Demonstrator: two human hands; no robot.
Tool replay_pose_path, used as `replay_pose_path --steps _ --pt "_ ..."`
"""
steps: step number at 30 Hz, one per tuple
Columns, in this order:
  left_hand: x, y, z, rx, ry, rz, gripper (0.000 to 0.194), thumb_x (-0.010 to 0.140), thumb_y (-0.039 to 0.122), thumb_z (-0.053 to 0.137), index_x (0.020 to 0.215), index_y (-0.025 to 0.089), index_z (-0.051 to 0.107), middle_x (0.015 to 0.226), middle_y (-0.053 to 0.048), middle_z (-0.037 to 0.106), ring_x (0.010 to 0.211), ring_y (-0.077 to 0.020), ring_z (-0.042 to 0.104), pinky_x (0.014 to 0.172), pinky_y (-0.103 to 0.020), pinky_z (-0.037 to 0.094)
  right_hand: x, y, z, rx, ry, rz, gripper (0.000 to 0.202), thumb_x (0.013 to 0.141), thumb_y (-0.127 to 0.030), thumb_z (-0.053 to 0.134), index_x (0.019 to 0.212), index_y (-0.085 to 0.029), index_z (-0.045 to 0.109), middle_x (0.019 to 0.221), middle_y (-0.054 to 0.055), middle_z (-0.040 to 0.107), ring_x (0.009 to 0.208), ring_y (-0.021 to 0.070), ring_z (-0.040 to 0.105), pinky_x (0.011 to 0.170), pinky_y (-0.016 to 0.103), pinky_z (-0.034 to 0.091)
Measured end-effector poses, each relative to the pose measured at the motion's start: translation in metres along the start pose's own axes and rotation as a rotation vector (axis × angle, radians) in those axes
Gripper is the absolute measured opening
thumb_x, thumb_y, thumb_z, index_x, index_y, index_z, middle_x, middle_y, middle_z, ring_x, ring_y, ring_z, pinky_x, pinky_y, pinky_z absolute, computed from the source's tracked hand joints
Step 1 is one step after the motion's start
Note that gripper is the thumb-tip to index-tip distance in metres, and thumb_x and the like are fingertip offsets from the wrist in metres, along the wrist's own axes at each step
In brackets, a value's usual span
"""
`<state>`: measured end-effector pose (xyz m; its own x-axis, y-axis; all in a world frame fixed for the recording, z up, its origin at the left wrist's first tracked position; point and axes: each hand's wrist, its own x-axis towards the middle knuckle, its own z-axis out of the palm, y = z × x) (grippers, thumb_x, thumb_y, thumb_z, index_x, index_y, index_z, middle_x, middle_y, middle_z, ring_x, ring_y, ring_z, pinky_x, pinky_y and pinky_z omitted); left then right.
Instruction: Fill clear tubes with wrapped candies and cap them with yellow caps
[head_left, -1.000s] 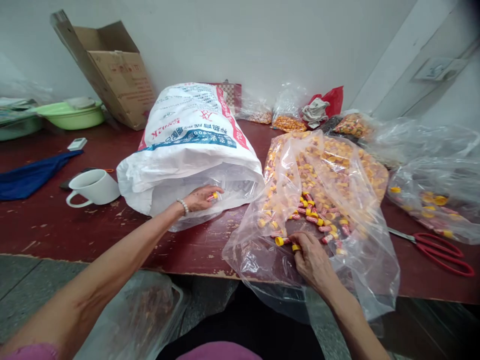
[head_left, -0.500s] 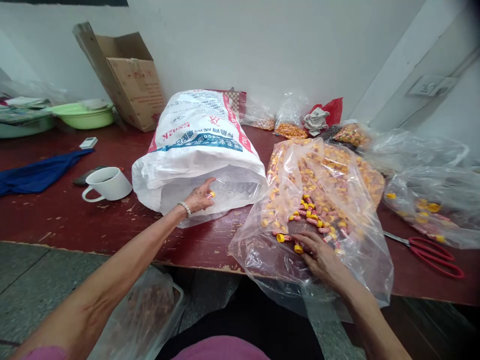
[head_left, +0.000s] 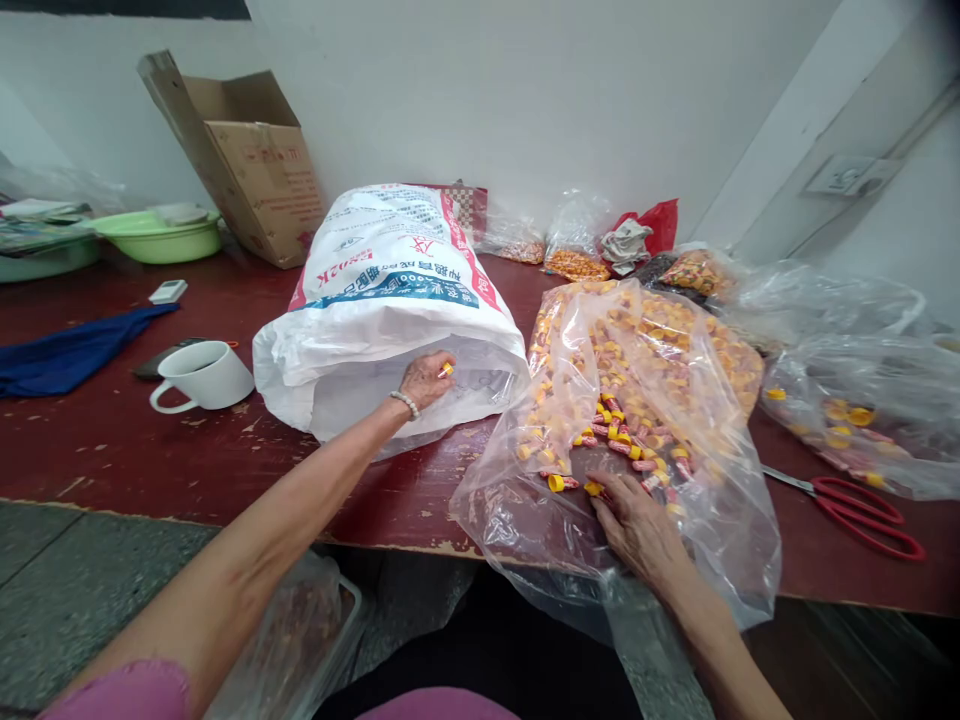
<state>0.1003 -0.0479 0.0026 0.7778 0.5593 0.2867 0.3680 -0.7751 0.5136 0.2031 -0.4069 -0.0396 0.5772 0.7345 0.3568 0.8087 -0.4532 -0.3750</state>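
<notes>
My left hand (head_left: 426,382), with a beaded bracelet at the wrist, is closed at the mouth of a white woven sack (head_left: 397,320). A small yellow-capped tube (head_left: 447,369) shows at its fingertips. On the right lies a clear plastic bag (head_left: 517,500) full of small red-and-white tubes with yellow caps. My right hand (head_left: 637,525) rests over the bag's open front, thumb and fingers closed around one yellow-capped tube (head_left: 593,488). Beside it lies another loose yellow-capped tube (head_left: 559,482). The sack's deeper inside is hidden from view.
A white mug (head_left: 206,375) stands left of the sack, near a blue cloth (head_left: 82,350). Red-handled scissors (head_left: 855,510) lie at the right. Behind are a cardboard box (head_left: 262,180), a green basin (head_left: 161,240) and several plastic bags. The table's front edge (head_left: 360,537) is near me.
My left hand has moved slightly right and up at the sack's mouth, and its fingers have curled in around the tube. My right hand stays at the same loose tube.
</notes>
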Motion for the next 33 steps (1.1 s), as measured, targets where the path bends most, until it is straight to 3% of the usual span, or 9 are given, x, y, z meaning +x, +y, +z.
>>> replay_pose_path --steps 3,8,13,16,20,24,28,31,33 --pt "0.003 -0.005 0.014 -0.003 -0.073 0.077 0.024 0.069 0.023 0.060 0.091 0.018 0.067 0.086 -0.007 0.065 0.085 -0.0216 0.058 0.079 -0.030 0.043 -0.002 -0.004 -0.003 0.106 0.068 0.118 0.026 0.085 -0.032 0.048 0.106 -0.021 0.058 0.090 0.006 0.064 0.070 0.0181 0.061 0.066 0.033 0.051" --pt "-0.007 -0.015 0.011 -0.062 -0.202 0.173 0.027 0.064 0.017 0.061 0.091 0.019 0.066 0.094 -0.005 0.066 0.090 -0.0200 0.058 0.086 -0.030 0.043 -0.008 -0.018 -0.015 0.450 0.163 0.396 0.030 0.081 -0.042 0.058 0.101 -0.020 0.054 0.083 0.003 0.062 0.066 0.0150 0.059 0.061 0.028 0.049" --pt "-0.023 -0.007 0.000 -0.097 -0.147 0.080 0.028 0.066 0.017 0.059 0.093 0.018 0.064 0.088 -0.005 0.065 0.085 -0.0204 0.057 0.083 -0.032 0.043 -0.006 -0.063 -0.027 0.882 0.205 0.428 0.034 0.074 -0.047 0.067 0.089 -0.021 0.053 0.075 0.000 0.061 0.066 0.0142 0.059 0.057 0.025 0.048" --pt "-0.052 0.013 -0.016 -0.191 -0.132 0.045 0.032 0.072 0.026 0.059 0.103 0.017 0.061 0.091 -0.004 0.064 0.083 -0.0177 0.057 0.078 -0.029 0.044 0.001 -0.099 -0.031 0.996 0.206 0.371 0.031 0.074 -0.044 0.068 0.087 -0.021 0.053 0.074 0.000 0.061 0.064 0.0135 0.058 0.055 0.023 0.047" --pt "-0.119 0.050 -0.039 -0.741 -0.272 -0.060 0.034 0.073 0.029 0.065 0.104 0.016 0.059 0.093 -0.003 0.062 0.079 -0.0131 0.055 0.072 -0.023 0.044 0.016 -0.134 -0.018 1.032 0.205 0.270 0.026 0.079 -0.041 0.064 0.090 -0.021 0.054 0.076 0.000 0.060 0.067 0.0123 0.057 0.061 0.024 0.047" --pt "-0.176 0.076 -0.047 -1.110 -0.314 -0.254 0.035 0.067 0.024 0.074 0.099 0.017 0.062 0.089 -0.002 0.061 0.075 -0.0107 0.055 0.069 -0.022 0.043 0.021 -0.156 0.000 0.899 0.046 0.152 0.023 0.083 -0.043 0.059 0.090 -0.021 0.055 0.071 -0.001 0.058 0.060 0.0120 0.055 0.055 0.024 0.045" --pt "-0.198 0.079 -0.047 -1.460 -0.232 -0.470 0.042 0.058 0.023 0.080 0.095 0.016 0.062 0.082 -0.002 0.063 0.065 -0.0104 0.057 0.063 -0.024 0.046 0.012 -0.167 0.009 0.730 -0.088 -0.042 0.022 0.086 -0.045 0.051 0.093 -0.025 0.057 0.072 0.000 0.062 0.057 0.0150 0.058 0.050 0.027 0.049" --pt "-0.200 0.073 -0.048 -1.630 -0.218 -0.557 0.050 0.052 0.026 0.083 0.097 0.015 0.062 0.078 -0.004 0.064 0.055 -0.0110 0.056 0.050 -0.023 0.043 0.008 -0.166 0.029 0.624 0.025 -0.268 0.047 0.065 -0.048 0.073 0.106 -0.032 0.055 0.081 0.004 0.064 0.060 0.0209 0.061 0.048 0.034 0.053" --pt "-0.200 0.072 -0.048 -1.696 -0.193 -0.586 0.052 0.052 0.032 0.084 0.096 0.015 0.062 0.075 -0.004 0.063 0.050 -0.0107 0.054 0.044 -0.022 0.039 0.007 -0.166 0.048 0.664 0.029 -0.321 0.066 0.052 -0.045 0.081 0.111 -0.036 0.053 0.084 0.005 0.065 0.063 0.0252 0.063 0.051 0.039 0.056"
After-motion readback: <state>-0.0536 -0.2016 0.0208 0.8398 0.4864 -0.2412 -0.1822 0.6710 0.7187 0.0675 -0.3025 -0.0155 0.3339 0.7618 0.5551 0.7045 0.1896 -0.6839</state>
